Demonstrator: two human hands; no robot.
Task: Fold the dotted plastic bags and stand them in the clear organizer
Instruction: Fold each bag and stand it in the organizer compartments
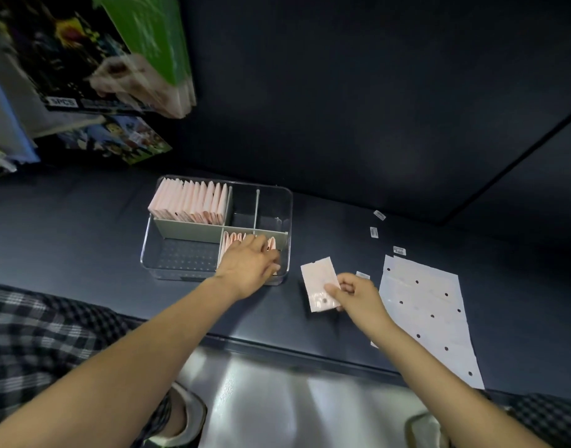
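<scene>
Head view: left hand (250,265) is reaching into the clear plastic organizer's (279,192) near-right slot, grip unclear, while right hand (353,294) is pinching a folded dotted plastic bag (318,282) just right of it; could topple standing bags.

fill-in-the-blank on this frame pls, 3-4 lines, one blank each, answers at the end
1. The right hand pinches a folded ____ bag just right of the clear organizer.
2. The left hand reaches into the organizer's front-____ compartment.
3. The fullest row of folded bags stands in the ____-left compartment.
4. The unfolded flat bags lie to the ____ of the right hand.

Answers: dotted; right; back; right
</scene>
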